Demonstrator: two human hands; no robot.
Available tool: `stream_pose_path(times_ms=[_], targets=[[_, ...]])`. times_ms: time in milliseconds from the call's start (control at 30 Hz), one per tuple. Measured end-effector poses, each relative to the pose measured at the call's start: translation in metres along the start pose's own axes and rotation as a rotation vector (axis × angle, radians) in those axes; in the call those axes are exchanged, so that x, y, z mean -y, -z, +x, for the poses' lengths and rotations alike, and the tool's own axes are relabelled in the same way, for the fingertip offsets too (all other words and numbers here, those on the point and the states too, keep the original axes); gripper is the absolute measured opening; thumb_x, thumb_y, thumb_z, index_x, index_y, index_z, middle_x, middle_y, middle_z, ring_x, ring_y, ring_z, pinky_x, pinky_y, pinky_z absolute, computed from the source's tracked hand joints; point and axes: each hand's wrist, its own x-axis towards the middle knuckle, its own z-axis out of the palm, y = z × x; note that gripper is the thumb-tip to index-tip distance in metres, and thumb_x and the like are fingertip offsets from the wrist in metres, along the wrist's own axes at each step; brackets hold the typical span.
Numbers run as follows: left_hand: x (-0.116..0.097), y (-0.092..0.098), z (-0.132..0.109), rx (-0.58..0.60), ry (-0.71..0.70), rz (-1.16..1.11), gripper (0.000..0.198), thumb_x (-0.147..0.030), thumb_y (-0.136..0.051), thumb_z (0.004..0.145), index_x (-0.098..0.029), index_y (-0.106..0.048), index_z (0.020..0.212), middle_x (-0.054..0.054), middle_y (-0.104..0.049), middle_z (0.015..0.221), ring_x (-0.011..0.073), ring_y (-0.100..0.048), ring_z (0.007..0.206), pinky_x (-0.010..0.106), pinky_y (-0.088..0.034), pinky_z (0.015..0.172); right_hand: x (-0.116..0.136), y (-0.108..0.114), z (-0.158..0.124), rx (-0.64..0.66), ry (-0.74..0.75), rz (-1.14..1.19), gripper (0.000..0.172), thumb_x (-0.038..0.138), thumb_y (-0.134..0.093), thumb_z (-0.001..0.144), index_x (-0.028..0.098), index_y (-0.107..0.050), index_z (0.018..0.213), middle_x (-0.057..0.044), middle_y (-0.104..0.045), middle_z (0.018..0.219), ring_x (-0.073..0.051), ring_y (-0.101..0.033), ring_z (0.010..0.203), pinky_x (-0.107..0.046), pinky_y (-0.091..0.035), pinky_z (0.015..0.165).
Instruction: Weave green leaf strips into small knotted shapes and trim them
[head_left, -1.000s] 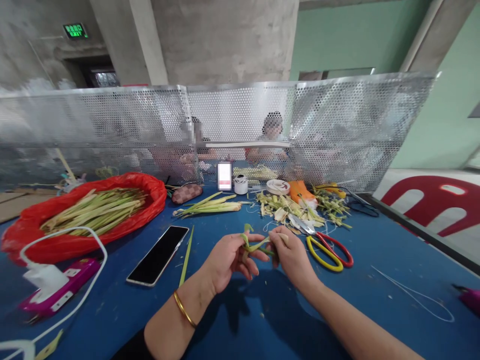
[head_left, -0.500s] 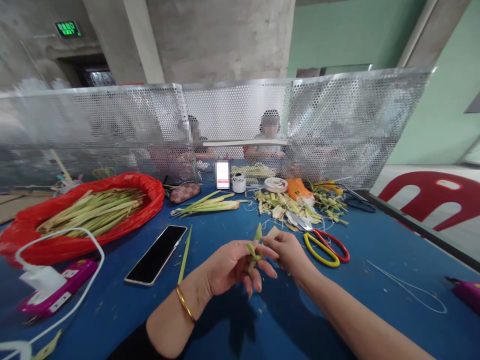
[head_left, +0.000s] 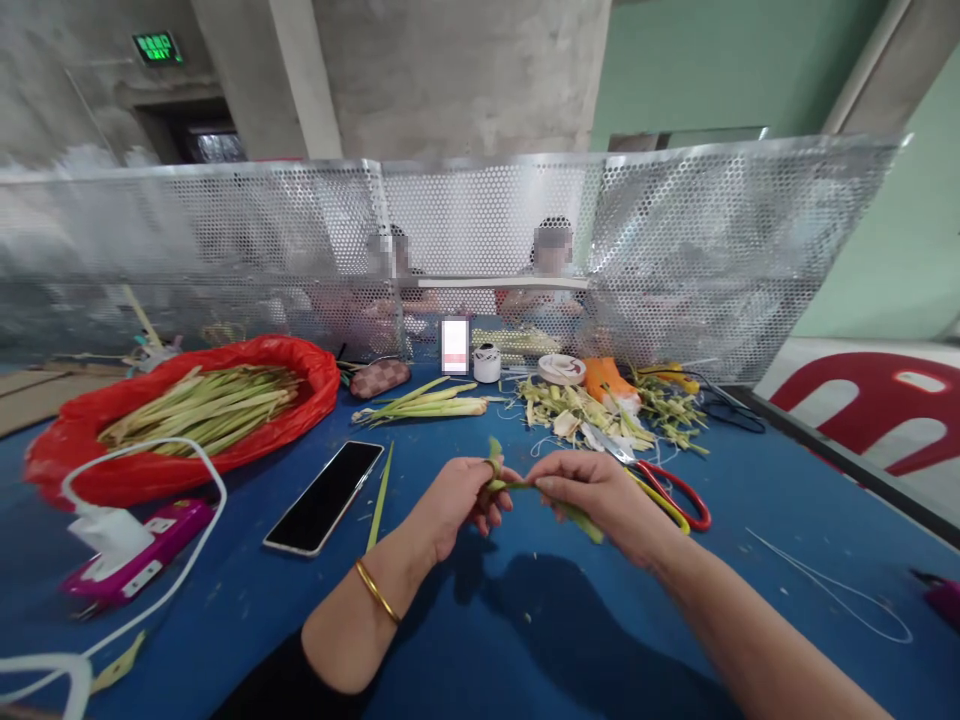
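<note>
Above the blue table, my left hand is closed on a small piece of folded green leaf, part of which sticks up past the fingers. A thin stretch of leaf strip spans the gap to my right hand. My right thumb and fingers pinch that strip, and its wider end hangs down below them. Just beyond my right hand lie scissors with one red and one yellow handle, partly covered by the hand. A single long green leaf rests left of my left forearm.
A red bag-lined container of leaves stands at left, near a purple power strip with a white cable. A black phone lies nearby. Leaf stalks, scraps and a tape roll sit before the perforated metal screen.
My right hand has moved slightly right of my left hand, drawing the leaf strip out between them. My left fingers have curled closer in. The view has shifted a little.
</note>
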Motion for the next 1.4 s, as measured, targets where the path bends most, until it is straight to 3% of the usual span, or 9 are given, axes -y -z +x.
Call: stream_pose_path(times_ms=[133, 233, 333, 400, 467, 600, 767, 1133, 1400], targets=[[0.0, -0.003, -0.004, 0.198, 0.021, 0.09, 0.035, -0.041, -0.052, 0.084, -0.011, -0.069, 0.086, 0.001, -0.06, 0.056, 0.008, -0.05, 0.038, 0.018, -0.035, 0.036, 0.005, 0.002, -0.004, 0.014, -0.098, 0.294, 0.024, 0.034, -0.077, 0.069, 0.016, -0.075, 0.083, -0.003, -0.068, 0.07, -0.009, -0.056, 0.056, -0.021, -0.044, 0.054], [-0.002, -0.004, -0.008, 0.33, 0.037, 0.075, 0.037, -0.045, -0.053, 0.082, -0.012, -0.069, 0.083, 0.003, -0.062, 0.059, 0.0089, -0.052, 0.041, 0.019, -0.039, 0.039, 0.006, 0.001, -0.004, 0.022, -0.085, 0.336, 0.027, 0.031, -0.078, 0.067, 0.017, -0.075, 0.089, -0.005, -0.07, 0.079, -0.012, -0.06, 0.063, -0.026, -0.048, 0.062], [-0.005, -0.004, -0.012, 0.403, 0.083, 0.061, 0.035, -0.043, -0.055, 0.081, -0.011, -0.069, 0.081, 0.004, -0.063, 0.061, 0.009, -0.053, 0.042, 0.019, -0.042, 0.042, 0.005, -0.002, -0.002, -0.124, 0.092, 0.11, 0.018, 0.033, -0.073, 0.069, 0.018, -0.074, 0.08, -0.004, -0.069, 0.075, -0.015, -0.06, 0.066, -0.029, -0.049, 0.065], [-0.006, -0.005, -0.014, 0.442, 0.104, 0.064, 0.035, -0.042, -0.054, 0.082, -0.01, -0.069, 0.081, 0.005, -0.064, 0.062, 0.0092, -0.053, 0.042, 0.02, -0.044, 0.042, 0.002, -0.005, 0.0, -0.249, 0.268, -0.112, 0.014, 0.033, -0.068, 0.073, 0.02, -0.071, 0.073, -0.006, -0.069, 0.084, -0.018, -0.061, 0.079, -0.03, -0.049, 0.071], [-0.005, -0.006, -0.015, 0.487, 0.116, 0.056, 0.039, -0.045, -0.052, 0.084, -0.01, -0.069, 0.082, 0.005, -0.064, 0.063, 0.0097, -0.053, 0.042, 0.021, -0.045, 0.042, -0.003, -0.009, 0.0, -0.283, 0.356, -0.286, 0.016, 0.032, -0.059, 0.081, 0.021, -0.068, 0.075, -0.006, -0.069, 0.093, -0.02, -0.061, 0.088, -0.029, -0.048, 0.075], [0.001, -0.006, -0.014, 0.545, 0.125, 0.022, 0.034, -0.04, -0.051, 0.084, -0.01, -0.067, 0.082, 0.006, -0.064, 0.064, 0.0105, -0.055, 0.043, 0.022, -0.046, 0.043, -0.012, -0.018, -0.003, -0.22, 0.283, -0.574, 0.021, 0.029, -0.042, 0.091, 0.022, -0.055, 0.077, 0.0, -0.06, 0.062, -0.014, -0.054, 0.057, -0.024, -0.04, 0.057], [0.006, -0.008, -0.01, 0.5, 0.134, -0.017, 0.023, -0.035, -0.054, 0.08, -0.013, -0.059, 0.083, 0.006, -0.065, 0.065, 0.0116, -0.055, 0.042, 0.023, -0.047, 0.041, -0.018, -0.023, -0.003, -0.282, 0.257, -0.805, 0.02, 0.029, -0.043, 0.088, 0.022, -0.044, 0.069, 0.003, -0.048, 0.057, -0.012, -0.039, 0.051, -0.023, -0.029, 0.051], [0.005, -0.012, -0.007, 0.296, 0.124, -0.133, 0.021, -0.025, -0.066, 0.07, -0.015, -0.06, 0.087, 0.0, -0.06, 0.072, 0.0123, -0.063, 0.056, 0.022, -0.05, 0.049, -0.022, -0.019, 0.003, -0.433, 0.188, -0.669, 0.03, 0.034, -0.045, 0.087, 0.023, -0.036, 0.06, 0.005, -0.042, 0.052, -0.012, -0.038, 0.051, -0.023, -0.027, 0.05], [0.004, -0.015, -0.011, 0.224, 0.053, -0.195, 0.035, -0.024, -0.077, 0.065, -0.014, -0.063, 0.097, 0.001, -0.063, 0.074, 0.0109, -0.062, 0.059, 0.019, -0.043, 0.047, -0.026, -0.018, 0.003, -0.528, 0.181, -0.686, 0.031, 0.034, -0.046, 0.087, 0.023, -0.034, 0.06, 0.005, -0.042, 0.052, -0.012, -0.038, 0.05, -0.024, -0.026, 0.049]])
